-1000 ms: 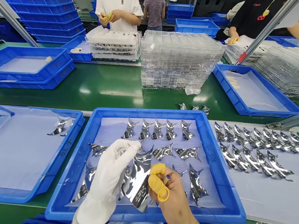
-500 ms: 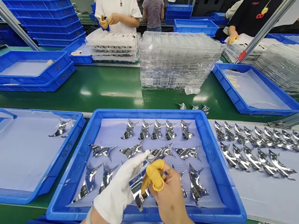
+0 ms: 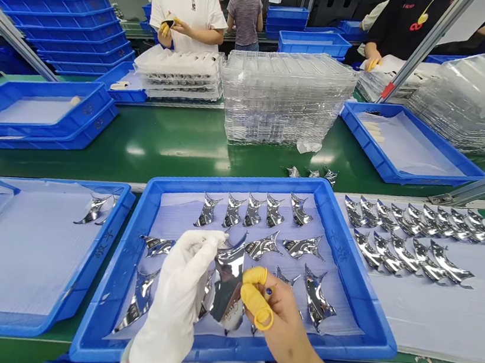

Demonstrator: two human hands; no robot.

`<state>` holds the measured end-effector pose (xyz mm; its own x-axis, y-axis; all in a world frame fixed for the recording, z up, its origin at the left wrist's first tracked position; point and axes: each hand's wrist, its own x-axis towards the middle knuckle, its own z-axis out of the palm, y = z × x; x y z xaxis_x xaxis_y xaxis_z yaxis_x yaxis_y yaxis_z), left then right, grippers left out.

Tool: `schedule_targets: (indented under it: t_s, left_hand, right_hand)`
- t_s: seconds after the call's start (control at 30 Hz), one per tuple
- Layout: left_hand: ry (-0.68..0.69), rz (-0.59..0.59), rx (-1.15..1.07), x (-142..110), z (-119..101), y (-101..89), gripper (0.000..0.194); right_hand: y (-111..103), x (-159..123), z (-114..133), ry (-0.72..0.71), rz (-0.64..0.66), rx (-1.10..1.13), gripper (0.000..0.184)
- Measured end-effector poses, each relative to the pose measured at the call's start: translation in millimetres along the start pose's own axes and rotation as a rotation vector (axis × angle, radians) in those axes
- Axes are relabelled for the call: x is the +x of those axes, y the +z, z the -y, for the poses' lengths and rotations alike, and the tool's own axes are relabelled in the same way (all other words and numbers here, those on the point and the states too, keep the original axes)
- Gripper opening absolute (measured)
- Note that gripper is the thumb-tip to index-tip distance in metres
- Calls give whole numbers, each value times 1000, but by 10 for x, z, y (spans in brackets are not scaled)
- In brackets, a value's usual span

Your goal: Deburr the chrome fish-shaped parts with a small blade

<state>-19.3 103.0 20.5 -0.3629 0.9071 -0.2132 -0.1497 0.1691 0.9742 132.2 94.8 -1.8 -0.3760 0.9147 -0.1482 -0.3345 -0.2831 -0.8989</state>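
Observation:
A shiny chrome-like curved part [image 3: 229, 284] is held up between my two hands above the blue tray [image 3: 348, 279]. My left hand [image 3: 176, 298], in a white glove, is closed on the part's left side. My right hand [image 3: 273, 307] wears yellow finger cots [image 3: 257, 299] and pinches the part's right edge. A small dark blue tip [image 3: 270, 291] shows between its fingers; what it belongs to is hidden. Similar chrome parts lie in rows on the white liner in the tray, such as this one [image 3: 319, 299]. Some are covered by my hands.
Another blue tray [image 3: 124, 213] at left holds chrome parts in its far corner. More parts lie in rows on a white sheet [image 3: 443, 321] at right. Clear plastic trays [image 3: 286, 101] are stacked across the green table. Co-workers [image 3: 189, 8] stand behind it.
The chrome part has been turned more upright, its broad face now toward me. My left hand has shifted left along it; the yellow-tipped fingers have moved to its right edge.

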Motion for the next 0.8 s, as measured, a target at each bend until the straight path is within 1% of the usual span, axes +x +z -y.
schedule_targets:
  t_s: [0.07, 0.1, 0.17, 0.23, 0.33, 0.43, 0.5, 0.53, 0.57, 0.6, 0.67, 0.7, 0.77, 0.8]
  left_hand:
    - [17, 0, -63, 17, 33, -32, 26]
    - [68, -3, -82, 20, 48, -50, 22]
    - [220, 10, -78, 12, 57, -79, 14]
    - [350, 63, -55, -11, 38, -90, 10]
    - [486, 145, -19, -52, 0, -94, 12]
    - [532, 163, 19, -65, 0, -119, 16]
    - [475, 116, 23, -49, 16, -138, 10]
    - [407, 83, 20, -34, 22, -145, 6]
    - [316, 55, 20, -17, 25, -147, 7]
    - [217, 38, 24, 3, 23, -145, 13]
    - [49, 39, 32, 45, 10, -130, 25]
    - [1, 50, 30, 66, 1, -121, 28]
    - [-32, 76, 17, 102, -12, -106, 30]
    - [-37, 89, 7, 115, -12, -103, 30]
  right_hand:
    - [-38, -3, -10, -51, 13, -98, 44]
    - [-53, 1, -18, -78, 13, -144, 45]
    - [-75, 17, -37, -128, 9, -215, 45]
    - [-89, 37, -58, -167, 6, -255, 45]
    - [-103, 56, -84, -214, 1, -297, 43]
    - [-107, 44, -82, -326, -11, -370, 35]
    - [-97, 16, -63, -417, -5, -425, 28]
    - [-86, 0, -51, -443, -1, -443, 26]
    - [-73, -15, -40, -444, 3, -448, 25]
    - [-58, -28, -32, -414, 6, -432, 25]
    - [-26, -43, -32, -283, 10, -324, 26]
    - [-11, -43, -41, -197, 9, -234, 27]
    - [16, -30, -74, -38, 4, -26, 30]
    - [28, -17, -93, 19, 0, 68, 33]
